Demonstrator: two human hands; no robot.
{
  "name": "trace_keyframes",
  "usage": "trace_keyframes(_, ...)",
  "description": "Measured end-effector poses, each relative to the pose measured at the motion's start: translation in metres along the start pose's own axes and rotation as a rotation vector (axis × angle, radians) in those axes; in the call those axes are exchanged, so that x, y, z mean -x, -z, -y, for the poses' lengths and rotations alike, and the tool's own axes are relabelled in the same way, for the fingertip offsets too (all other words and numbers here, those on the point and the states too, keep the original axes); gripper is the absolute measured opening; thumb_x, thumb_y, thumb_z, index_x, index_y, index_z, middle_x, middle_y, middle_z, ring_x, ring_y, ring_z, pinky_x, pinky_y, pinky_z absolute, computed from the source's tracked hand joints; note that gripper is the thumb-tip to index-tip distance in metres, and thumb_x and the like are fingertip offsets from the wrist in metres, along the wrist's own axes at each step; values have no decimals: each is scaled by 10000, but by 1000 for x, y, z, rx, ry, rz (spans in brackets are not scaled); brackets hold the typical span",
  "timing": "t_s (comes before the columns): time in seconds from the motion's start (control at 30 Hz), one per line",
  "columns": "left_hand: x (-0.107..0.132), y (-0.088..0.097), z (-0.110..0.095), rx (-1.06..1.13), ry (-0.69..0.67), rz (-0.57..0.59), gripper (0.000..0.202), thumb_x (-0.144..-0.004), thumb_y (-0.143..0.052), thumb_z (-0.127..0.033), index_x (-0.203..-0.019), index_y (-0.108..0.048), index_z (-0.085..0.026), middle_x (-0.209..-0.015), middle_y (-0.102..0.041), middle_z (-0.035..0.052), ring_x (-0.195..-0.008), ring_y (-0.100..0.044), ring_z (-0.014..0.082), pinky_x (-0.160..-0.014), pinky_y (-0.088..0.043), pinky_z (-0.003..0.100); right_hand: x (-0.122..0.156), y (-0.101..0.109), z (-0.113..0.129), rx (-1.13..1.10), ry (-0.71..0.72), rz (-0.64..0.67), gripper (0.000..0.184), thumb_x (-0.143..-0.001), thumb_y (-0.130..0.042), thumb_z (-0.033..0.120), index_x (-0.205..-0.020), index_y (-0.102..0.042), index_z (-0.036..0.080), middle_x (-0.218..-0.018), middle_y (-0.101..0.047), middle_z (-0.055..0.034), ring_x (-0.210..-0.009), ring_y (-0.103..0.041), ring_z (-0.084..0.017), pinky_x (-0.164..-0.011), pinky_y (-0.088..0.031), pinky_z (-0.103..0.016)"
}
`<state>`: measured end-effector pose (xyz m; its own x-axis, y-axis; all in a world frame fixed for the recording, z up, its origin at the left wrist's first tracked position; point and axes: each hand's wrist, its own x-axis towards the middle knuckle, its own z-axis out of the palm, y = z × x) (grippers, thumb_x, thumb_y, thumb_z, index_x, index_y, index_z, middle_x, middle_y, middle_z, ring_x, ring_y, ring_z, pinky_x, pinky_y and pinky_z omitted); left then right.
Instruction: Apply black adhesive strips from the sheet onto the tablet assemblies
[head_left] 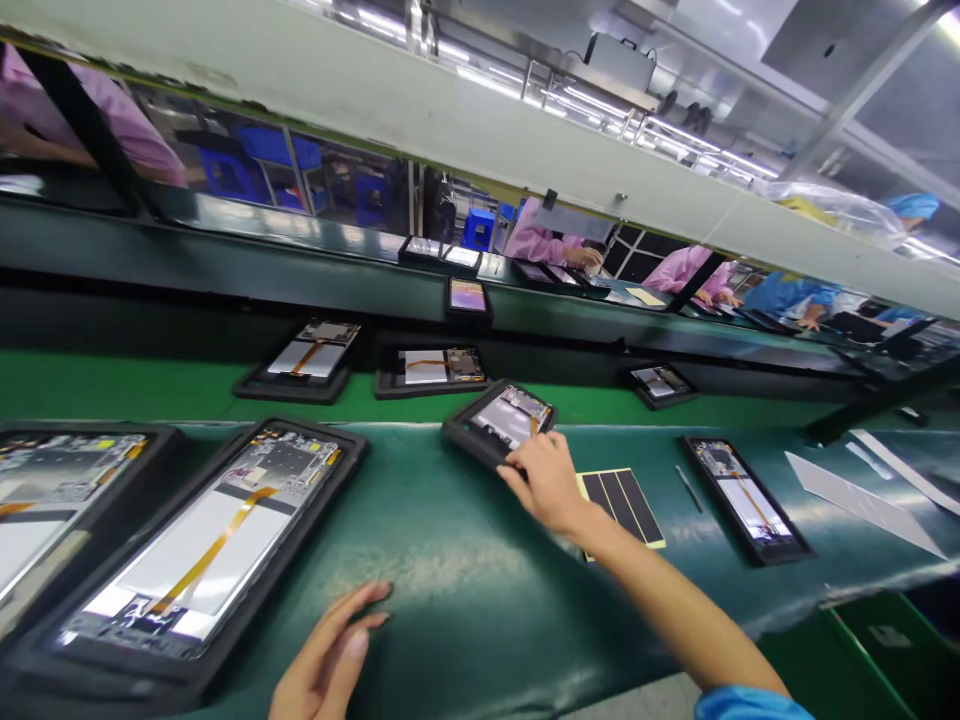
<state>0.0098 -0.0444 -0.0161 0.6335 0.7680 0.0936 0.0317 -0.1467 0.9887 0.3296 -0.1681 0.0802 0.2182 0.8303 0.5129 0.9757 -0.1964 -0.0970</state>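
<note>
Tablet assembly (pixel 504 420), circuitry (pixel 534 404) still uncovered, was gripped by my right hand (pixel 553 482); my left hand (pixel 326 655) hung open, empty.

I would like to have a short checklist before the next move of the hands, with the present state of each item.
1. Right hand grips the black rectangular tray: ok, fingers at its near corner.
2. Left hand free: ok, open and holding nothing.
3. Tray flat on the smooth dark green mat: cannot tell whether it is raised.
4. Flat orange ribbon cable secure in the tray's device: cannot tell, only a short piece shows.
5. Yellow-edged sheet with black strips uncovered: not ok, the right forearm hides part.
6. Slender grey tool clear of both hands: ok.
</note>
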Motion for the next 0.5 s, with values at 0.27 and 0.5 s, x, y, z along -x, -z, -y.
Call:
trace_keyframes(0.27,-14,-61,-43,544,579,-130,731,-628,-889,-647,-1170,-713,-190,-1074,-795,92,-1006,-755,305,-844,-647,378,54,-9,130,-207,224,-31,259,-1037,-532,408,-939,-659,205,-786,-697,-11,-755,-563,-196,-789,-388,-405)
trace_keyframes(0.5,-7,-19,-37,486,701,-62,776,-598,-907,-611,-1217,-702,-190,-1169,-776,95,-1099,-722,338,-895,-627,389,66,15,107,-491,270,8,213,-1071,-514,342,-1049,-680,211,-876,-743,-1,-805,-617,-154,-835,-423,-377)
